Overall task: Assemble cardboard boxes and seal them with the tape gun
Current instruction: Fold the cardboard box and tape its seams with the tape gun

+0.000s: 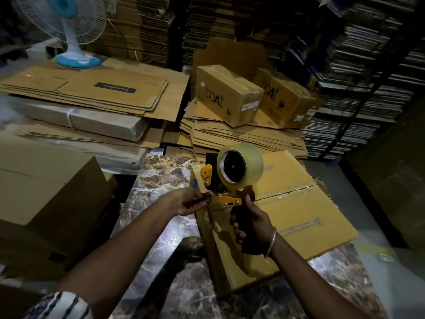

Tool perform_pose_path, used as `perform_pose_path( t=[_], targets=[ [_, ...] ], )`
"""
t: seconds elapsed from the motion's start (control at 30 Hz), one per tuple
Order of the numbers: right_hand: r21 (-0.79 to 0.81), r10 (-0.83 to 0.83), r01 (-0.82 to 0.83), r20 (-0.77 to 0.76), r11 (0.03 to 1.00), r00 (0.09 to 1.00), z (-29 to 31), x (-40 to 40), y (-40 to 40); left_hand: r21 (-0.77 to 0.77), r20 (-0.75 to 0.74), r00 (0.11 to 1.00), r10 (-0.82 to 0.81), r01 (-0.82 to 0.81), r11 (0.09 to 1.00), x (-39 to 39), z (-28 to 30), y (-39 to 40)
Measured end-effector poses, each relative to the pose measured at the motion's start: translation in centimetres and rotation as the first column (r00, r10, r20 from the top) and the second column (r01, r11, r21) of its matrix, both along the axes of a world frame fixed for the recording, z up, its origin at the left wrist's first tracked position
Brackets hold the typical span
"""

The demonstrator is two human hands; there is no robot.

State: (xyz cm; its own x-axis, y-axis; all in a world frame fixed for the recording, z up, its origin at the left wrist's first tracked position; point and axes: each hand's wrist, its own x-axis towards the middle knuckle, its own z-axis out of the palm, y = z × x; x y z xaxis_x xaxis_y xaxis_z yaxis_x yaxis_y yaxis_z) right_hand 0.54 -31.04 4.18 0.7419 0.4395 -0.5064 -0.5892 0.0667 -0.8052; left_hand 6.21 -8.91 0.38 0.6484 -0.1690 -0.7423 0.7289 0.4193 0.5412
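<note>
the cardboard box [296, 210] lies on the marble-patterned table [161, 185], its top flaps closed and a glossy strip of clear tape running along the centre seam. the tape gun [232, 180] stands on the box's near-left edge, yellow-framed, with a large roll of clear tape [240, 168] on its spool above the box top. the right hand [253, 223] grips the gun's black handle, fingers curled fully round it and thumb up near the yellow frame; a thin metal bangle [271, 244] sits on that wrist. the left hand [188, 201] is at the box's left corner, just beside the gun's front end, its fingers bent in a narrow pinch on something dark and small at the corner; what exactly it pinches is too dim to tell. a striped sleeve [59, 305] shows at the lower left.

beyond the table, two closed boxes printed "boat" [227, 95] rest tilted on a loose heap of flattened cartons [241, 134]. to the left, more flat cartons [92, 90] lie stacked, with a blue-and-white fan [69, 31] standing behind them. a large plain carton [46, 178] sits at the left edge. tall stacks of flat cardboard [356, 65] fill the dark background.
</note>
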Motion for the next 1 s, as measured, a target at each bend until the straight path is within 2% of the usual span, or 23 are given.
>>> perform_pose_path(
  t=[0.23, 0.63, 0.83, 0.9, 1.0],
  targets=[
    [-0.03, -0.019, 0.019, 0.0, 0.999, 1.0, -1.3, -1.2, 0.6, 0.271, 0.044, 0.983, -0.177, 0.158, 0.949, 2.2, 1.2, 0.6],
    [-0.026, -0.068, 0.069, 0.025, 0.997, 0.997, -2.5, -0.9, 1.2, 0.368, 0.036, 0.956, -0.292, 0.259, 0.893, 4.2, 1.3, 1.1],
    [-0.062, -0.115, 0.12, 0.071, 0.991, 0.991, -3.3, -0.3, 2.8, 0.622, 0.125, 0.933, -0.336, 0.191, 0.76, 6.5, 0.9, 1.3],
    [-0.073, -0.138, 0.144, 0.083, 0.987, 0.987, -3.7, 0.1, 3.4, 0.738, 0.16, 0.913, -0.375, 0.142, 0.66, 7.6, 0.7, 1.8],
    [-0.084, -0.143, 0.153, 0.109, 0.985, 0.984, -4.3, 0.4, 3.8, 0.888, 0.188, 0.876, -0.443, 0.042, 0.458, 9.3, 0.8, 2.9]
  ],
)
